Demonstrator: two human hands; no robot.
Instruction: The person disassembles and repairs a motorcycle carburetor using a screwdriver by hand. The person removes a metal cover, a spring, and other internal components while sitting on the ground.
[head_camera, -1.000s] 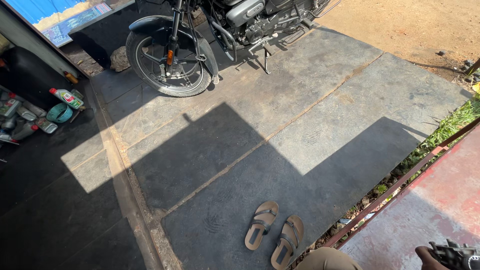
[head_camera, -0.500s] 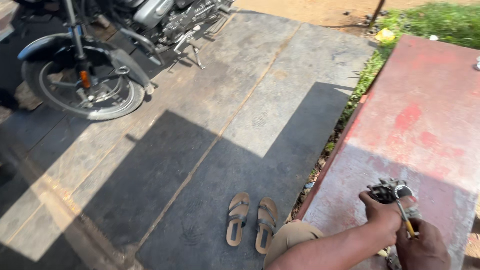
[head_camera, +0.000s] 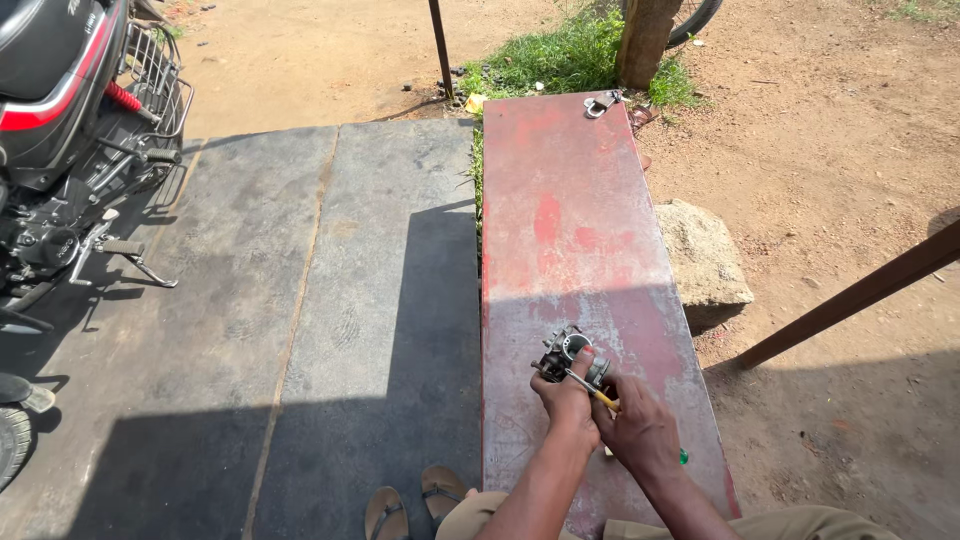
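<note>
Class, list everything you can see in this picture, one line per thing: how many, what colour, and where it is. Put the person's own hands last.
metal engine part: one, grey, on the near end of the red bench, held by the left hand
screwdriver: one, yellow handle, in the right hand, tip at the engine part
bench: one, worn red metal, centre
padlock: one, silver, far end of the bench
motorcycle: one, black and red, left edge
sandals: two, brown, bottom on the concrete
stone: one, grey, right of the bench
grass: one patch, green, top
left hand: one, gripping the engine part
right hand: one, gripping the screwdriver
</note>
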